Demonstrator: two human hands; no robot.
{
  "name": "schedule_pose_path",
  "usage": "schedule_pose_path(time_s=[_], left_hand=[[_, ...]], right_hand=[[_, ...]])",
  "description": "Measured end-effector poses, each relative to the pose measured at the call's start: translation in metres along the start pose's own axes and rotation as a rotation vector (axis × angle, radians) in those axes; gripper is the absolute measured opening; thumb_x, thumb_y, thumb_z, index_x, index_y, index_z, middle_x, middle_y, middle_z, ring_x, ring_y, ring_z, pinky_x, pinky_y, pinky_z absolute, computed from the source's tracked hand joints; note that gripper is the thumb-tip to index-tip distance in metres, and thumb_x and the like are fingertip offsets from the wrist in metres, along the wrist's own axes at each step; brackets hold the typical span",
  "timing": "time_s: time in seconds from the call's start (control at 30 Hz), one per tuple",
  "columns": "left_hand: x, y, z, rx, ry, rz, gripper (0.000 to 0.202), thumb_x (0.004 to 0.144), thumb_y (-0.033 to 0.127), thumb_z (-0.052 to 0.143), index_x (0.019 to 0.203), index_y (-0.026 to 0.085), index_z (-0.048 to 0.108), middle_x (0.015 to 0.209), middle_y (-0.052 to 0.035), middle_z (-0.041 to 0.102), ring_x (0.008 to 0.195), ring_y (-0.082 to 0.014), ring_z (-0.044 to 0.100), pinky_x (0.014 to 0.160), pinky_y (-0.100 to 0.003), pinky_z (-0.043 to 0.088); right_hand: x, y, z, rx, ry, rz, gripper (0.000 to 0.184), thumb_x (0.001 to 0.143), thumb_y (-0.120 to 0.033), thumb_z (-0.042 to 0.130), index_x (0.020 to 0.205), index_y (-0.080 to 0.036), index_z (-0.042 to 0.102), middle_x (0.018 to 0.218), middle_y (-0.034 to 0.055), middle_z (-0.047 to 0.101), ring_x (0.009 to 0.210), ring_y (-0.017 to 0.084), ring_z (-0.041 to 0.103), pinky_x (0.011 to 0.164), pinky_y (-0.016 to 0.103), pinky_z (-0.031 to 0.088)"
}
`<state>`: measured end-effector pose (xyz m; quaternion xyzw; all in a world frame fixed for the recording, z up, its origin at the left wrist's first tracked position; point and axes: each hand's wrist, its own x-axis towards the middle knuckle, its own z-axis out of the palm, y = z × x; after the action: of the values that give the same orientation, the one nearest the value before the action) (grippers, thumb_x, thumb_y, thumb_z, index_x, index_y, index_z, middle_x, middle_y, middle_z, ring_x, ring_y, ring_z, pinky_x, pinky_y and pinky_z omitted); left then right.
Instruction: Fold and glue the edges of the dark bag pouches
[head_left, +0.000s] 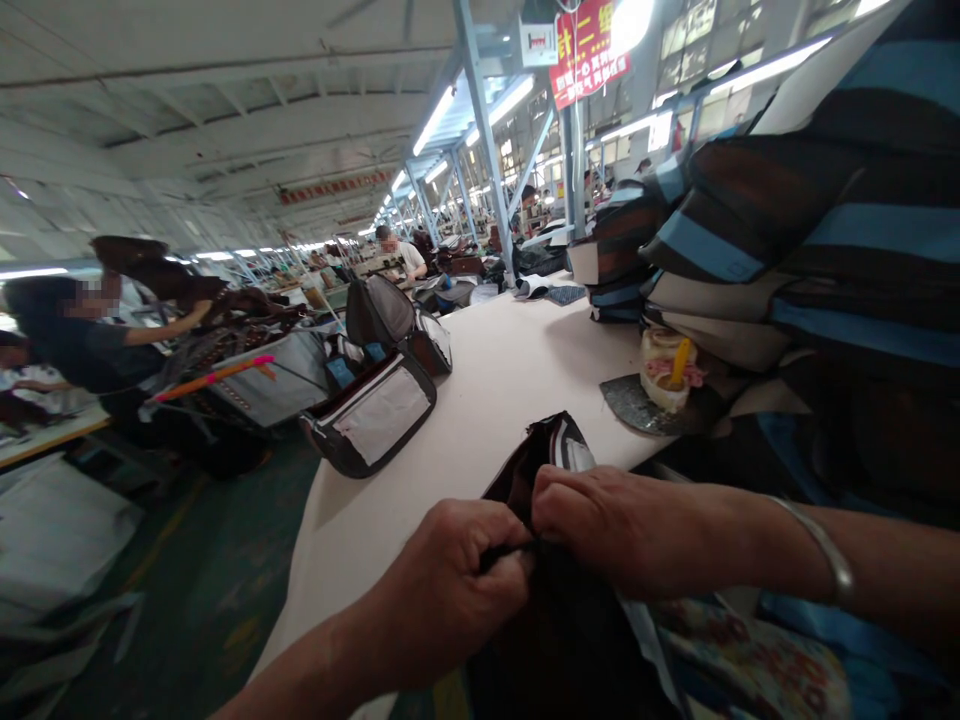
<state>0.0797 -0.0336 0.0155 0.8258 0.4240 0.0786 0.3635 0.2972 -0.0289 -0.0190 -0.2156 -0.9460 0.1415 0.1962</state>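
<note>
A dark bag piece [555, 620] with a pale lining along one side hangs over the near edge of the white table [487, 400]. My left hand [469, 580] pinches its edge between thumb and fingers. Right beside it, my right hand [592, 520] is closed on the same edge, and a silver bangle circles that wrist. Both hands meet near the middle of the piece, so the exact spot they grip is partly hidden. Beyond them the far end of the bag piece stands up, showing a dark inside.
Half-made bags [382, 410] stand at the table's left edge. To the right rises a tall stack of black and blue bags [817, 240]. A glue pot [667, 370] with a yellow-handled tool sits on a dark board [626, 405]. A person [112, 340] stands at the left.
</note>
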Motion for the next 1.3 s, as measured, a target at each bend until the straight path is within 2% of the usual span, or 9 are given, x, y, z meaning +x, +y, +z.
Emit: schedule_pose_path(time_s=[0.13, 0.3, 0.53, 0.63, 0.8, 0.93, 1.07, 1.17, 1.3], left_hand=[[-0.001, -0.003, 0.005, 0.053, 0.034, 0.064, 0.018, 0.084, 0.013, 0.047, 0.067, 0.016, 0.054, 0.065, 0.0034, 0.048, 0.061, -0.0091, 0.045, 0.056, -0.024, 0.031], [-0.004, -0.002, 0.005, 0.011, -0.053, 0.088, 0.018, 0.084, 0.009, 0.049, 0.075, 0.015, 0.063, 0.073, 0.0029, 0.053, 0.069, -0.0096, 0.051, 0.064, -0.024, 0.034], [-0.005, 0.002, -0.002, -0.198, -0.256, -0.007, 0.038, 0.101, 0.039, 0.042, 0.071, 0.016, 0.048, 0.072, 0.0038, 0.041, 0.066, -0.0098, 0.038, 0.059, -0.025, 0.031], [-0.006, 0.003, 0.006, -0.062, -0.247, 0.092, 0.027, 0.097, 0.026, 0.049, 0.073, 0.016, 0.052, 0.074, 0.0037, 0.048, 0.07, -0.0096, 0.045, 0.065, -0.023, 0.034], [-0.011, 0.001, 0.024, 0.135, -0.084, 0.224, 0.016, 0.097, 0.021, 0.045, 0.083, 0.017, 0.051, 0.081, 0.002, 0.054, 0.072, -0.0105, 0.046, 0.066, -0.025, 0.034], [-0.011, -0.002, 0.03, 0.213, -0.028, 0.287, 0.017, 0.098, 0.024, 0.043, 0.083, 0.018, 0.05, 0.083, 0.0004, 0.058, 0.071, -0.0117, 0.047, 0.064, -0.027, 0.033], [-0.009, -0.002, 0.017, 0.137, -0.152, 0.152, 0.021, 0.098, 0.031, 0.049, 0.085, 0.018, 0.058, 0.083, 0.0016, 0.059, 0.072, -0.0108, 0.052, 0.064, -0.024, 0.035], [-0.01, -0.002, 0.002, 0.082, -0.228, 0.094, 0.018, 0.099, 0.033, 0.051, 0.1, 0.025, 0.067, 0.089, 0.0032, 0.062, 0.082, -0.0111, 0.057, 0.071, -0.023, 0.038], [-0.013, -0.003, -0.01, 0.102, -0.184, 0.059, 0.009, 0.095, 0.024, 0.059, 0.096, 0.025, 0.068, 0.092, 0.0043, 0.065, 0.085, -0.0117, 0.057, 0.074, -0.023, 0.037]], right_hand=[[-0.005, 0.001, 0.005, 0.196, 0.092, 0.019, 0.022, 0.083, -0.001, 0.047, 0.1, -0.015, 0.047, 0.096, 0.0077, 0.056, 0.079, 0.016, 0.05, 0.07, 0.027, 0.045], [-0.011, 0.0, 0.016, -0.187, 0.063, -0.238, 0.017, 0.094, -0.011, 0.04, 0.09, -0.012, 0.057, 0.084, 0.0096, 0.056, 0.07, 0.019, 0.048, 0.062, 0.032, 0.043], [-0.022, 0.004, 0.028, -0.217, 0.168, -0.396, 0.019, 0.092, -0.02, 0.045, 0.092, -0.014, 0.063, 0.087, 0.0116, 0.061, 0.077, 0.021, 0.055, 0.09, 0.04, 0.05], [-0.028, -0.001, 0.029, -0.02, 0.175, -0.303, 0.019, 0.095, -0.016, 0.041, 0.095, -0.013, 0.06, 0.086, 0.0098, 0.061, 0.076, 0.019, 0.053, 0.083, 0.035, 0.051], [-0.027, -0.005, 0.008, 0.403, 0.156, 0.056, 0.014, 0.1, -0.017, 0.044, 0.11, -0.014, 0.053, 0.102, 0.0086, 0.059, 0.089, 0.014, 0.054, 0.08, 0.026, 0.047], [-0.02, -0.004, 0.002, 0.328, -0.033, -0.077, 0.018, 0.097, -0.013, 0.046, 0.08, -0.015, 0.051, 0.084, 0.0044, 0.053, 0.076, 0.013, 0.047, 0.069, 0.023, 0.041], [-0.022, -0.006, 0.015, 0.032, 0.04, -0.129, 0.015, 0.085, -0.01, 0.05, 0.072, -0.016, 0.05, 0.074, 0.004, 0.049, 0.068, 0.015, 0.037, 0.062, 0.03, 0.033], [-0.026, -0.007, 0.02, 0.213, 0.145, -0.009, 0.013, 0.087, -0.011, 0.048, 0.074, -0.015, 0.05, 0.076, 0.0028, 0.047, 0.066, 0.013, 0.037, 0.058, 0.028, 0.03], [-0.023, -0.006, 0.006, 0.499, 0.071, 0.069, 0.018, 0.096, -0.018, 0.05, 0.079, -0.014, 0.054, 0.084, 0.0029, 0.051, 0.071, 0.011, 0.045, 0.065, 0.024, 0.038]])
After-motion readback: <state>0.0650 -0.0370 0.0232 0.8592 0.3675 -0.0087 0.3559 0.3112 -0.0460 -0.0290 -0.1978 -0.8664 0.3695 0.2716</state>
